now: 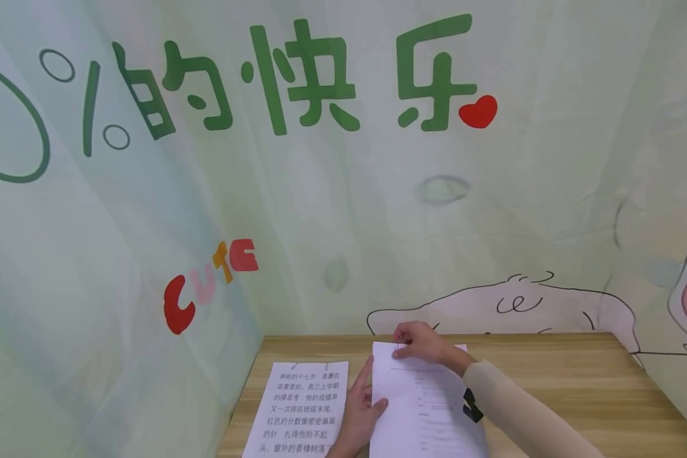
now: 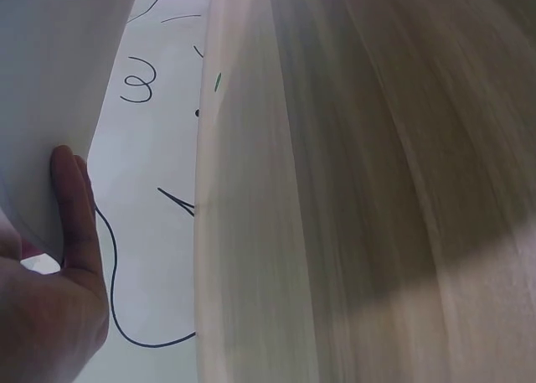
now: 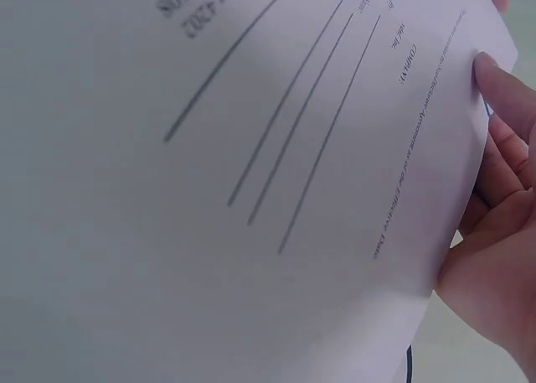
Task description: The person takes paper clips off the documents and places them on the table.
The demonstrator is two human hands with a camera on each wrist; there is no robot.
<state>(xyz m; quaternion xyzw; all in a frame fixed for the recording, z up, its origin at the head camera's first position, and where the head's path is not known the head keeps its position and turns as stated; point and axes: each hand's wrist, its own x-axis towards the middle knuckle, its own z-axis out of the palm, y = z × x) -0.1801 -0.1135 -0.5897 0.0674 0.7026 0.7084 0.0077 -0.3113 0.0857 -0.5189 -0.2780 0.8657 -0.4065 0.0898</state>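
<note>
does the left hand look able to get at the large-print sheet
Probably yes: the large-print sheet lies right beside the left hand, nothing visible between them, though that hand would likely have to release the papers.

Left hand (image 1: pixel 359 412) grips printed paper (image 1: pixel 426 413) at left edge — right hand (image 1: pixel 423 343) pinches far edge. Clipped page (image 1: pixel 300 408) lies left, on wooden table (image 1: pixel 578 385).

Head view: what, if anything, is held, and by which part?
The printed paper: the left hand grips its left edge, the right hand pinches its top edge near the left corner.
</note>
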